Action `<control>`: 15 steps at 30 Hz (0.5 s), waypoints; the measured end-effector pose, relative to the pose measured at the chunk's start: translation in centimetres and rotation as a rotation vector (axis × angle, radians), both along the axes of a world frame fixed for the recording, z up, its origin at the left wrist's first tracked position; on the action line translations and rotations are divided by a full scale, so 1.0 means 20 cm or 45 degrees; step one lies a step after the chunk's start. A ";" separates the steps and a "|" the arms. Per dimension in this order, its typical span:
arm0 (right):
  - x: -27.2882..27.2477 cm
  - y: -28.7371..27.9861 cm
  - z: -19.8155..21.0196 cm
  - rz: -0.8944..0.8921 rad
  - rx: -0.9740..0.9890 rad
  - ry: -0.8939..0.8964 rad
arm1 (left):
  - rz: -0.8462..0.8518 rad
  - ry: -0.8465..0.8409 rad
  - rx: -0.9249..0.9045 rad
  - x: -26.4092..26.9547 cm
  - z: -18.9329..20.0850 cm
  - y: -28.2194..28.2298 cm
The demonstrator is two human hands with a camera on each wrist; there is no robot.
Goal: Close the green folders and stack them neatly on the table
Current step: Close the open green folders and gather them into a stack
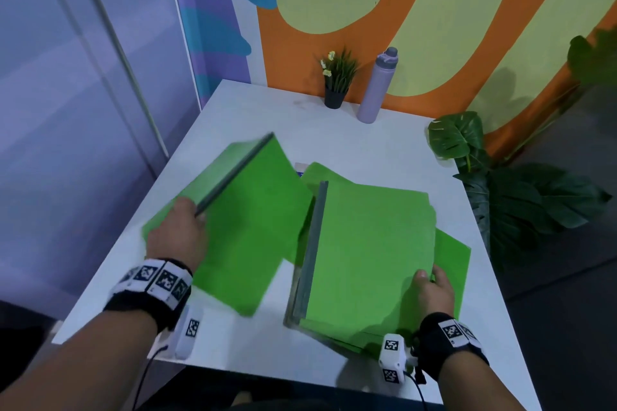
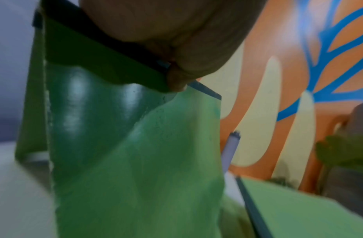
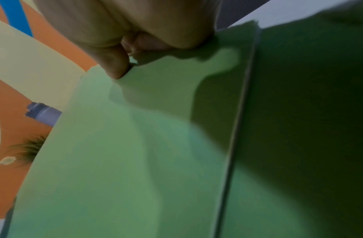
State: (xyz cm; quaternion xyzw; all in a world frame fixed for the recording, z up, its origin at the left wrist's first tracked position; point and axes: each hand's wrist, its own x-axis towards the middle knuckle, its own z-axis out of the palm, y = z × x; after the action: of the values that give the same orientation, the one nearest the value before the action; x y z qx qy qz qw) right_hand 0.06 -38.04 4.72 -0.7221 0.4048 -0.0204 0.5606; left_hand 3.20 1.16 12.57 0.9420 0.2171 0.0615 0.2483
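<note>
Your left hand (image 1: 177, 237) grasps the left folder (image 1: 247, 210) by its spine, lifted over the table (image 1: 334, 137). Your right hand (image 1: 434, 290) pinches the right folder's (image 1: 370, 243) outer edge; bare tabletop lies beyond.

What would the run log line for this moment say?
left hand: grips left folder by spine | right hand: pinches right folder cover edge | folders side by side, unstacked | table

two folders (image 1: 240, 210) side by side on table (image 1: 334, 143), bottle (image 1: 375, 90) behind
</note>
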 end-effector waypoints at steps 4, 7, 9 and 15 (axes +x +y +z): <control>0.02 0.00 0.03 -0.036 0.001 -0.022 | 0.085 -0.506 -0.259 0.01 0.30 -0.01; 0.03 0.04 0.04 0.021 0.039 -0.025 | 0.092 -0.519 -0.476 0.02 0.31 -0.02; 0.04 0.11 0.03 0.079 0.102 -0.018 | 0.079 -0.323 -0.594 0.02 0.17 -0.03; 0.05 0.35 0.01 0.303 0.369 0.026 | -0.010 0.384 -1.184 -0.08 -0.30 -0.09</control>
State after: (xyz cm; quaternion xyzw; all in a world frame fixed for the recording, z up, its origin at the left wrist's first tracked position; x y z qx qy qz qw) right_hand 1.04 -31.07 4.88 -0.6767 0.3210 0.1119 0.6531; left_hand 1.58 -0.60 6.58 0.7304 0.2515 -0.1801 0.6090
